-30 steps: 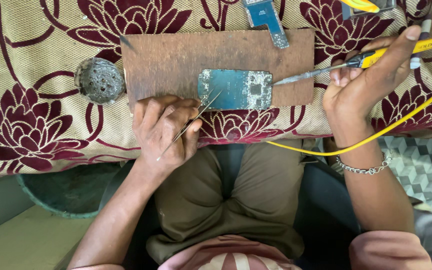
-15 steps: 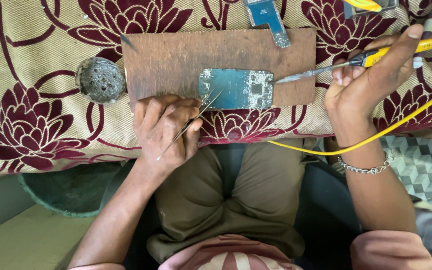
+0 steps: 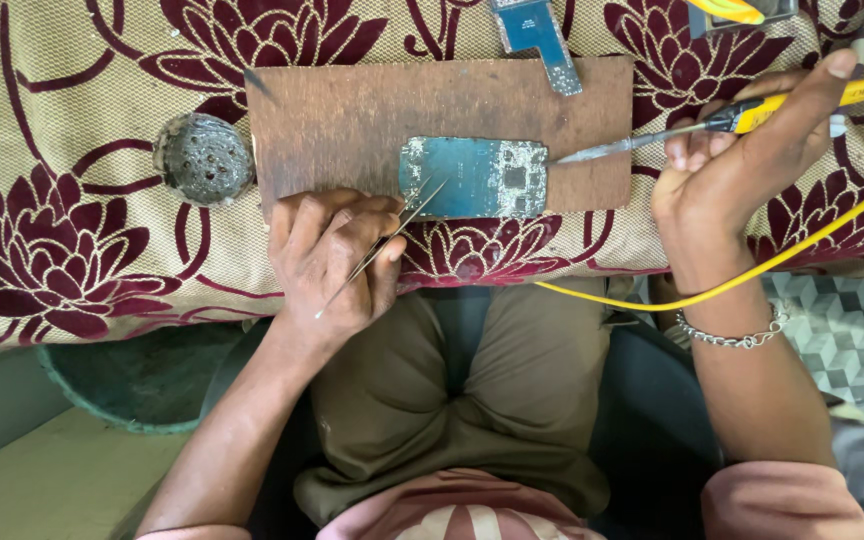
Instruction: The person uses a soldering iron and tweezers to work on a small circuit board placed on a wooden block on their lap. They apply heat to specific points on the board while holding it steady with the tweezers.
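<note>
Blue circuit board (image 3: 474, 177) lies flat on a brown wooden board (image 3: 352, 120), itself on a flower-patterned cloth (image 3: 72, 240) over the desk. Left hand (image 3: 332, 255), fingers closed on thin metal tweezers (image 3: 382, 245), tips touching the board's lower left corner. Right hand (image 3: 742, 160) is wrapped around a yellow-handled soldering iron (image 3: 652, 138), its tip just at the board's right edge. Risk, as I judge it: nothing clamps the board, so a tweezer nudge could slide it, and the tip could then smear solder. That trailing yellow cord (image 3: 752, 270) could snag the wrist.
</note>
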{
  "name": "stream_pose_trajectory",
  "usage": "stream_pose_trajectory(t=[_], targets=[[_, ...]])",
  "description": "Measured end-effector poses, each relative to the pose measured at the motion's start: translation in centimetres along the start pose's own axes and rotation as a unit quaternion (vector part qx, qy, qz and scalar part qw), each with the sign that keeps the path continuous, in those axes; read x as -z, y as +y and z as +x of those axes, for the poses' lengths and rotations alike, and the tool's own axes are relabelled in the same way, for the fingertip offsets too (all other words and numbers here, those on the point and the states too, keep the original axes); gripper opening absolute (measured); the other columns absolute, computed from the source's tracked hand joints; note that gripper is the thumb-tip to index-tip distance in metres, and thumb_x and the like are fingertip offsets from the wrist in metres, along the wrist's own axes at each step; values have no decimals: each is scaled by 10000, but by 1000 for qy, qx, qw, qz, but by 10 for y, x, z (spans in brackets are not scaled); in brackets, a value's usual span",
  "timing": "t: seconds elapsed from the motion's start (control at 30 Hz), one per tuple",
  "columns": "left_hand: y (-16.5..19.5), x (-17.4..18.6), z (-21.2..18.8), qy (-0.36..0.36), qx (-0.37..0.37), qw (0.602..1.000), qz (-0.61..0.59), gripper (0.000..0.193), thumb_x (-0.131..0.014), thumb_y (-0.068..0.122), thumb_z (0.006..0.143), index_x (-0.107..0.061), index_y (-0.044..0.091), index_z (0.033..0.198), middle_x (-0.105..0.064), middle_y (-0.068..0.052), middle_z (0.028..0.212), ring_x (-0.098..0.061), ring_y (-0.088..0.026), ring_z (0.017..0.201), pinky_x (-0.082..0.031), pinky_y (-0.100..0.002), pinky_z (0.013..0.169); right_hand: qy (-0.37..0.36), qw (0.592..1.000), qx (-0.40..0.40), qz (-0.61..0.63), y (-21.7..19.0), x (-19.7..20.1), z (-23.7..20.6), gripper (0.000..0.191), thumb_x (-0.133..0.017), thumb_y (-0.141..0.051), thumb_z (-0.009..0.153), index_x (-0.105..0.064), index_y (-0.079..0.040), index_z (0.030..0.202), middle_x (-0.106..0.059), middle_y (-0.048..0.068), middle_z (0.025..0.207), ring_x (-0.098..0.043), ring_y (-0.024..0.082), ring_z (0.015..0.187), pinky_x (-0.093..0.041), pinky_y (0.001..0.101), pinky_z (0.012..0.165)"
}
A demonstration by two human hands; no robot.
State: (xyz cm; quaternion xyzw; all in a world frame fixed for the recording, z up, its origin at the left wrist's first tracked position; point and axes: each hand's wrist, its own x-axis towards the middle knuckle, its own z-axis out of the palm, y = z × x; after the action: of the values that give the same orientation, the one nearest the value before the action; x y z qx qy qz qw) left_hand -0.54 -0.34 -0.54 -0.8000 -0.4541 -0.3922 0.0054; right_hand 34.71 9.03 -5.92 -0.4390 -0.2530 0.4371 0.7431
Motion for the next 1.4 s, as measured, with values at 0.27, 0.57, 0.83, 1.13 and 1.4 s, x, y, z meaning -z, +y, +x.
stream_pose_trajectory(t=[0.27,0.57,0.83,1.13,1.4], targets=[[0,1,1,-2,-2,1000,0,215,-679,203,1076,-547,56,1160,-736,-61,1131,-642,-249,1037,-423,-417,888,-37,999,4,-8,0,2,1,574,-621,-543,1078,-443,-34,882,-298,43,591,-387,178,436,-395,331,395],[-1,1,0,-4,1,1000,-3,204,-679,204,1069,-559,60,1148,-734,-55,1121,-636,-252,1039,-427,-419,896,-32,999,-1,-18,0,3,1,566,-622,-536,1079,-449,-35,879,-305,37,580,-402,176,434,-404,328,398],[-1,0,-1,-2,-3,1000,9,206,-665,226,1069,-559,66,1143,-739,-47,1118,-630,-244,1037,-423,-414,897,-56,998,8,-22,-1,2,-1,580,-623,-534,1094,-435,-28,884,-320,51,591,-413,182,443,-419,329,416],[-1,1,0,-4,-2,1000,2,197,-662,214,1078,-556,65,1150,-737,-50,1124,-631,-249,1041,-428,-417,911,-57,998,3,-14,2,1,0,594,-614,-535,1102,-425,-18,877,-340,74,602,-423,190,449,-409,333,411],[0,0,0,-5,-1,1000,3,205,-662,226,1074,-559,65,1146,-736,-49,1124,-631,-256,1043,-432,-418,912,-22,1000,-1,-8,1,1,1,593,-630,-550,1067,-432,-25,874,-293,45,572,-421,184,432,-427,337,401]])
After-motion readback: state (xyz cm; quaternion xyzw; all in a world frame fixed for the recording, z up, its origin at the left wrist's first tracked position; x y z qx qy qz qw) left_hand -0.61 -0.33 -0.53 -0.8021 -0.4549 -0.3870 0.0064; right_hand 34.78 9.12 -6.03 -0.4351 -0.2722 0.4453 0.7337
